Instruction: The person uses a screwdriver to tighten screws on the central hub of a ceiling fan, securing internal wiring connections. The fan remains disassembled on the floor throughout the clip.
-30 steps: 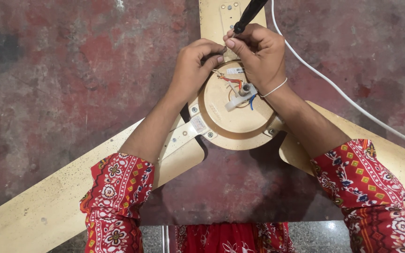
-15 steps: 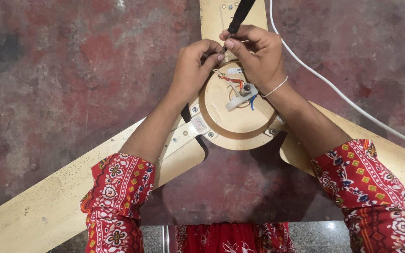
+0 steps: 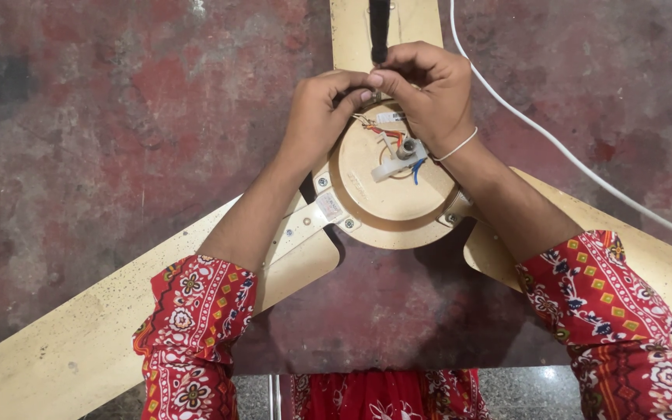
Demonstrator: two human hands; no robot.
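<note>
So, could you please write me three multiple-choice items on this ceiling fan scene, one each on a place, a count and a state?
1. Where does the white cable lie?
A. right of the fan, across the floor
B. coiled on the hub
C. under the left blade

2. How many fan blades show?
A. two
B. three
C. five

3. How are the hands placed?
A. apart on two blades
B. flat on the floor
C. together at the hub's far edge

Answers:
1 A, the white cable runs over the red floor.
2 B, three cream blades spread from the hub.
3 C, the left hand and right hand meet by a dark tool.
</note>
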